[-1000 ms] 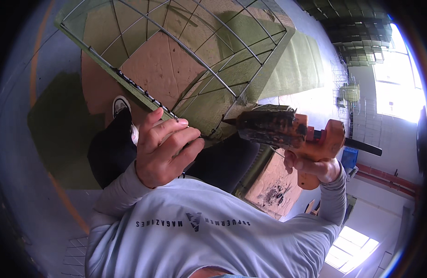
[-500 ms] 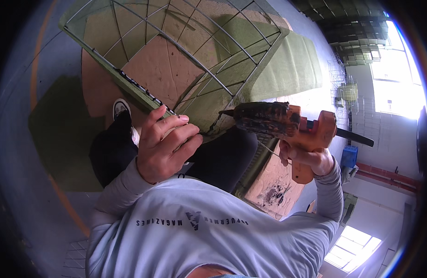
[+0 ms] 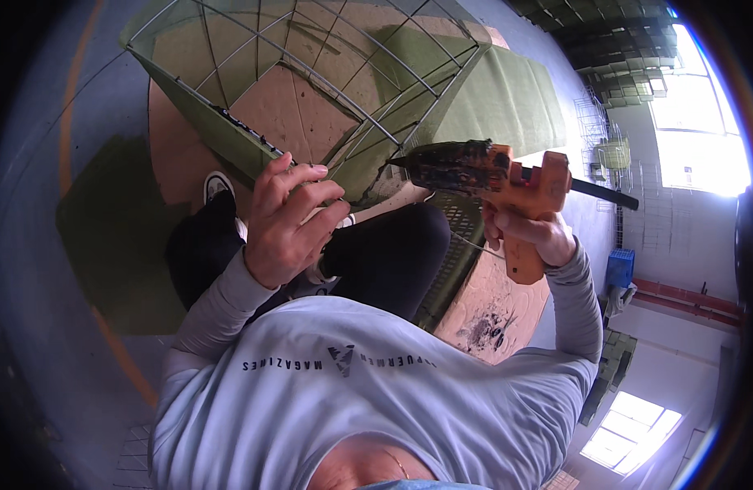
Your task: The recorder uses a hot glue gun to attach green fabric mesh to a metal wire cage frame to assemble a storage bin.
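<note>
A large wire frame with green fabric around its sides leans before me. Dabs of black glue run along its near edge. My left hand is closed on that edge at the glue's near end, fingertips on the fabric rim. In my right hand is an orange glue gun, gripped by its handle. Its barrel is coated in black residue, and a black glue stick juts from its back. The nozzle points left, close to the frame's near corner, where a dark strand hangs below the tip.
Cardboard lies on the floor under the frame. Beside my right knee, a green perforated crate stands by stained cardboard with scissors on it. A thin cord runs below the gun. Green-covered frames are stacked back right, near a blue crate.
The glue gun and my right hand have moved up and left. My left hand has shifted slightly farther away along with the frame's near edge, and the frame has tilted a little.
</note>
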Motion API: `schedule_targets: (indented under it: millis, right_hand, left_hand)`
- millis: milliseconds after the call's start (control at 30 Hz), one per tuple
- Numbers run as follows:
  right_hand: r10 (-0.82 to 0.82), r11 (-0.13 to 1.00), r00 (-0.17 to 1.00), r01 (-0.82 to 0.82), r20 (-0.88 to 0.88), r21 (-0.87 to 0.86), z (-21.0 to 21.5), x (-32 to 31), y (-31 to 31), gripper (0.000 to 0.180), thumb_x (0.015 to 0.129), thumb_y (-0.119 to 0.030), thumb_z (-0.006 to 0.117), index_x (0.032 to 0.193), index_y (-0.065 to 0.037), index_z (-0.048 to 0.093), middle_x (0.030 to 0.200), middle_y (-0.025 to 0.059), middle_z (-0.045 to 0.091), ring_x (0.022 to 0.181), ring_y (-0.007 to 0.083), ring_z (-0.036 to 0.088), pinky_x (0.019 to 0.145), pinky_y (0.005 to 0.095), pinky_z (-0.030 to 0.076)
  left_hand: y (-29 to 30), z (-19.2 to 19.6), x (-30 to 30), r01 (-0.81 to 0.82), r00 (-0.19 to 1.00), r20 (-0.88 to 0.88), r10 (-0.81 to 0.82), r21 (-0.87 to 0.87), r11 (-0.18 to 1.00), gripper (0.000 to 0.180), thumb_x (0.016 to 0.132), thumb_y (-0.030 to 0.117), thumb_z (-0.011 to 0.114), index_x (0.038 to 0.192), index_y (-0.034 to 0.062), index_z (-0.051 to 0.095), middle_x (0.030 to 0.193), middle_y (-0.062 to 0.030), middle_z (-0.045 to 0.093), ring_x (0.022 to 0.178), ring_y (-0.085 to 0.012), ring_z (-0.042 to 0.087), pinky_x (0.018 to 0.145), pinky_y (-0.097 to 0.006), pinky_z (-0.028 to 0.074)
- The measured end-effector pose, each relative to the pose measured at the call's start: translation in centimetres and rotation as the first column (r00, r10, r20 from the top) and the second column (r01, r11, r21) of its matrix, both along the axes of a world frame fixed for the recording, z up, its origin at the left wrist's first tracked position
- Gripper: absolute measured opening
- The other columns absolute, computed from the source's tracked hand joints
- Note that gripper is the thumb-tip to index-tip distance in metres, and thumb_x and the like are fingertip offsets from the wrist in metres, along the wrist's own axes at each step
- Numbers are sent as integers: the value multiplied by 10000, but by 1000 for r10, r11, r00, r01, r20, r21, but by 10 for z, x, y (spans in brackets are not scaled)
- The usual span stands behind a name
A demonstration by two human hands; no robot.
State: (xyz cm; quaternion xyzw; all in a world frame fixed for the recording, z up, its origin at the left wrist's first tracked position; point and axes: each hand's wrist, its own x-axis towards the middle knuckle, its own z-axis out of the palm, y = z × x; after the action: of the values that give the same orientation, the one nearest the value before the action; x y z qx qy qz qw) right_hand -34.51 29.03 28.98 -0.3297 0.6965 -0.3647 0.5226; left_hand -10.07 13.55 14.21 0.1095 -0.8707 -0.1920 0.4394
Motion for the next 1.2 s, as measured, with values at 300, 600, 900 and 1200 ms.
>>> schedule_targets:
  millis: [300,600,900,1200]
  right_hand:
    - [75,996,997,-76,-19,-43,-2,-3,5,222,824,-98,633,994,26,562,801,69,577,618,150,570,568,290,489]
    - [-112,989,989,121,100,-87,-5,-10,1,269,843,-100,637,1059,20,530,837,89,575,750,172,590,710,328,526]
    - [-71,997,996,72,55,-19,-1,-14,-4,249,848,-93,625,1046,27,533,819,95,583,759,182,598,716,332,520]
    - [-88,996,995,88,-43,-4,-2,-24,-1,222,848,-120,624,996,31,556,794,92,598,709,178,606,664,311,503]
  left_hand:
    - [0,-1,-1,4,1000,-21,-4,-19,1000,173,664,82,689,834,100,659,950,-13,597,1048,-229,525,1003,-472,348]
    - [0,-1,0,2,1000,-22,-2,-20,1000,182,663,76,686,842,90,658,944,-17,599,1048,-230,528,1005,-476,345]
    - [0,1,-1,11,1000,-14,-11,-1,1000,163,661,71,729,811,84,666,914,-21,621,1003,-245,546,995,-484,361]
    - [1,0,0,14,1000,-10,-14,0,1000,178,674,81,686,847,100,653,949,-7,599,1049,-218,535,1017,-480,334]
